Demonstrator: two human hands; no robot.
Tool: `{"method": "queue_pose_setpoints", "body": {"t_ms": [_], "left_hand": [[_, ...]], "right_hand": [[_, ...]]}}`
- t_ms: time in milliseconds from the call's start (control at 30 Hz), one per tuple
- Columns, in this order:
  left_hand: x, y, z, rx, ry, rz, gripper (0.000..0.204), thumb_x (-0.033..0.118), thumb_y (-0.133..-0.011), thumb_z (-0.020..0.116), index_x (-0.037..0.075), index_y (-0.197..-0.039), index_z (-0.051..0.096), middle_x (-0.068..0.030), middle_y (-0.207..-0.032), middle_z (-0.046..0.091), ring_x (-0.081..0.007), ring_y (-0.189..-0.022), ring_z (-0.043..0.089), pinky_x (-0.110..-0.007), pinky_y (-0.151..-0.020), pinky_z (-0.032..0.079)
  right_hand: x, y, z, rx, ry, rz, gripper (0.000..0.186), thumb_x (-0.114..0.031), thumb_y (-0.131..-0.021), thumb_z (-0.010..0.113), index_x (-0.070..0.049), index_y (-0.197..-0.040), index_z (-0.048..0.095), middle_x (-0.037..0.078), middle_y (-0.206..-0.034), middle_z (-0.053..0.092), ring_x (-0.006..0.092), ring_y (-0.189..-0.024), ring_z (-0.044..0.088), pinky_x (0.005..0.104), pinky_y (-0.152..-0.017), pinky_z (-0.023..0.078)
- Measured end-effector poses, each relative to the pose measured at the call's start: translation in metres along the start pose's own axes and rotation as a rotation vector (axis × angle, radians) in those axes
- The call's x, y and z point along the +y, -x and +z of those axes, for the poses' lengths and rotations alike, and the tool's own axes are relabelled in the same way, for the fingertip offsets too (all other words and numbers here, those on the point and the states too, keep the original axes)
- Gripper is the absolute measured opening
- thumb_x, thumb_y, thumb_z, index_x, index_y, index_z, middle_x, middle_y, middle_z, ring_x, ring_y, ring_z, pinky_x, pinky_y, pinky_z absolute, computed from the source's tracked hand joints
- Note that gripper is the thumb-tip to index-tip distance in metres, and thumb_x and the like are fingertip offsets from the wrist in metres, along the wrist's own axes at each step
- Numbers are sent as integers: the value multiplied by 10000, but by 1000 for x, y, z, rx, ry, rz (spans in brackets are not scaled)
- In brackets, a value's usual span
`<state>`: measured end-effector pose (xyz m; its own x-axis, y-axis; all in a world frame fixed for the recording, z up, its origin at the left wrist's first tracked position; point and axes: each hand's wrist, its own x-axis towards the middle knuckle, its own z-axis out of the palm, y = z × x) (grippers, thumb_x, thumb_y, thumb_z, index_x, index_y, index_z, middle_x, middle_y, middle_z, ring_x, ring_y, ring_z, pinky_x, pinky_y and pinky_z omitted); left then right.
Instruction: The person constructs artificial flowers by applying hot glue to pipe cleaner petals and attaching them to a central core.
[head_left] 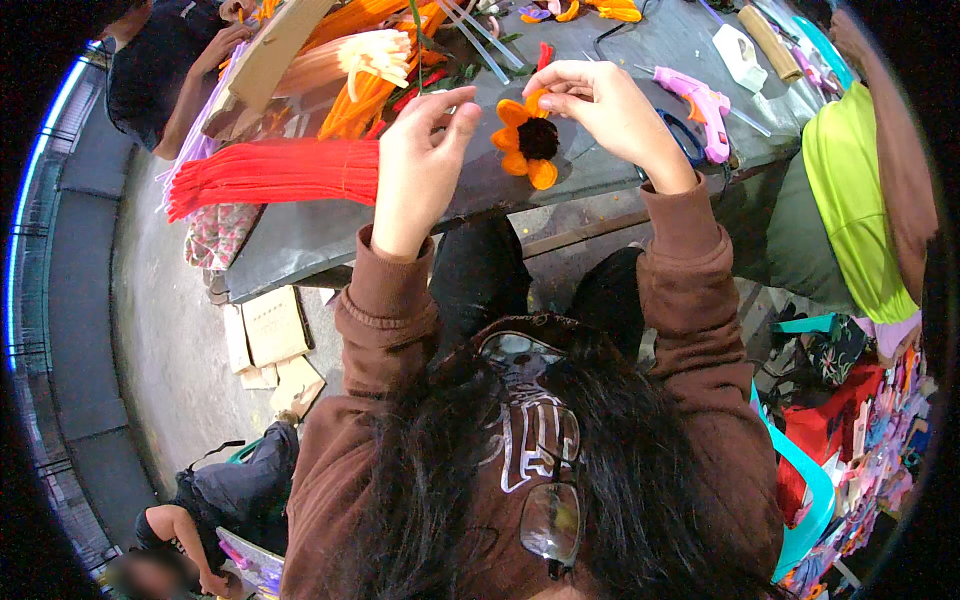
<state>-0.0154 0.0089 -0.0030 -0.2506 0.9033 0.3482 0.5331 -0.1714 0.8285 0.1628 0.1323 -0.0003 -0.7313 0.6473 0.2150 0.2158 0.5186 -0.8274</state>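
An orange flower [510, 138] with a fuzzy dark centre, seemingly of pipe cleaners, is held over the near part of the table. My right hand [600, 105] pinches its upper petal between thumb and fingertips. To the left of the flower, my left hand [422, 150] is raised with bent fingers, the thumb a little apart, and I see nothing between them. A thin green stem [416, 45] runs down toward its knuckles; whether it touches the hand is unclear. Close beside that wrist lies a bundle of red pipe cleaners [275, 180].
Orange pipe cleaners [352, 108] and a pale peach bundle [350, 62] lie at the left of the grey table [590, 165]. A pink glue gun [705, 115] and blue-handled scissors [682, 135] lie right of my hand. Other people sit left and right.
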Motion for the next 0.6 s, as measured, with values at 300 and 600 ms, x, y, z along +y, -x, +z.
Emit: {"method": "queue_pose_setpoints", "body": {"t_ms": [300, 600], "left_hand": [[-7, -26, 16, -115, -21, 58, 276, 148, -783, 702, -20, -995, 650, -73, -818, 682, -90, -750, 627, -231, -682, 499], [-7, -30, 18, -152, -47, -30, 246, 190, -843, 634, -40, -927, 661, -91, -805, 689, -104, -734, 637, -247, -680, 504]], "right_hand": [[6, -7, 15, 93, -113, -67, 186, -104, -826, 608, -23, -990, 643, 97, -834, 676, 161, -750, 637, 277, -715, 493], [8, 18, 8, 63, 119, 157, 283, -266, -740, 716, 1, -829, 688, 142, -751, 671, 208, -708, 657, 304, -678, 499]]}}
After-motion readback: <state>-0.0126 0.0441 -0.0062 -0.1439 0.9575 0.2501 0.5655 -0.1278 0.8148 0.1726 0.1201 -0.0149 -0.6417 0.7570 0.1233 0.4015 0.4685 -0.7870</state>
